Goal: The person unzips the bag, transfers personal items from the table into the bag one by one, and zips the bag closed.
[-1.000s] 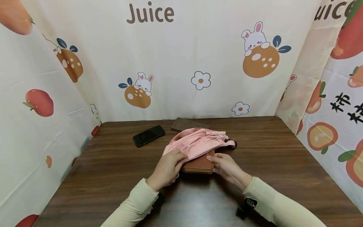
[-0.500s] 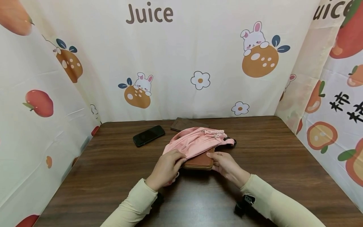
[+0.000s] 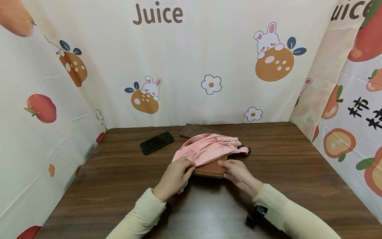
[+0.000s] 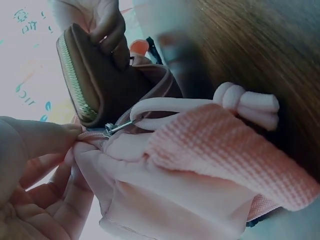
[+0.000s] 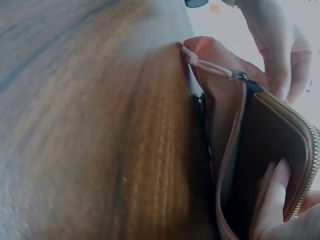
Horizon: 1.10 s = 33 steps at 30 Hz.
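Note:
A pink zippered bag [image 3: 200, 151] lies on the table with its opening facing the person. My left hand [image 3: 174, 176] pinches the edge of that opening near the zipper pull [image 4: 114, 129]. Partly inside the bag is a brown zip-around wallet [image 3: 211, 167], its gold zipper [image 5: 314, 145] side sticking out. My right hand [image 3: 240, 176] grips the wallet's right side, thumb on top and fingers underneath. In the right wrist view, the wallet's inner end sits within the bag's open mouth, beside the pink fabric [image 5: 220, 115].
A black smartphone [image 3: 156, 142] lies on the table left of the bag. Behind the bag is a flat dark brown item [image 3: 191, 130], partly covered by it. Printed curtains [image 3: 185, 66] enclose the back and sides of the wooden table [image 3: 113, 172].
The wallet has slid a little farther into the bag, away from the person, with my right hand moving along. My left hand keeps its pinch on the bag's edge, shifting only slightly.

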### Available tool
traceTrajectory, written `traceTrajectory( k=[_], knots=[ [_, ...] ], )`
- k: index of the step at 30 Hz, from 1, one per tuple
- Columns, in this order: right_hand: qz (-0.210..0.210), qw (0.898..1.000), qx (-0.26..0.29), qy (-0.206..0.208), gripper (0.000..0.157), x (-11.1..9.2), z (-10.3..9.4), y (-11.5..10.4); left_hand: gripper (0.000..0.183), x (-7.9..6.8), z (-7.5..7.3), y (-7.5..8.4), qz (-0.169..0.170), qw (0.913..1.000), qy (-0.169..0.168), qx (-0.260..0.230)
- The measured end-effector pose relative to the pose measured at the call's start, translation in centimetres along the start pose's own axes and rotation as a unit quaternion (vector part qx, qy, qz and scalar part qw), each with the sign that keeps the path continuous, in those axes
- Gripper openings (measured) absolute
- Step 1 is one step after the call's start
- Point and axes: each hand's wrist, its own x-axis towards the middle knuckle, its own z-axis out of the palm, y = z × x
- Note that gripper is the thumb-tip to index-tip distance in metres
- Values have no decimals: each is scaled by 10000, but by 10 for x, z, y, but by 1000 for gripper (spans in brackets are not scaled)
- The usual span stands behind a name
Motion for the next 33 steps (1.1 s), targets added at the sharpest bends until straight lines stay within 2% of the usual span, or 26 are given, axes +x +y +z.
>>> traceTrajectory(
  k=[2,5,12,16,20,23,26,33],
  knots=[
    [5,10000,-35,65,6,1,2,2,5,1,0,1,-7,10000,11,-53],
    [43,10000,-2,54,11,2,5,4,5,2,1,2,-17,9999,29,-151],
    [452,9954,267,-800,7,3,-2,0,6,1,0,1,-127,9992,-38,-378],
    [384,9940,291,-981,10,2,-5,-3,4,1,-2,0,-69,9997,12,-216],
    [249,9951,285,-910,6,1,-4,-2,6,-1,-3,0,-84,9999,103,93],
    [151,9959,290,-841,11,0,-1,-1,7,-1,-3,0,-156,9995,155,205],
    [54,9967,360,-722,11,0,4,0,5,-1,-2,0,-193,9996,190,108],
    [-18,9983,503,-290,2,1,21,4,4,1,0,4,-228,9994,163,-182]
  ],
)
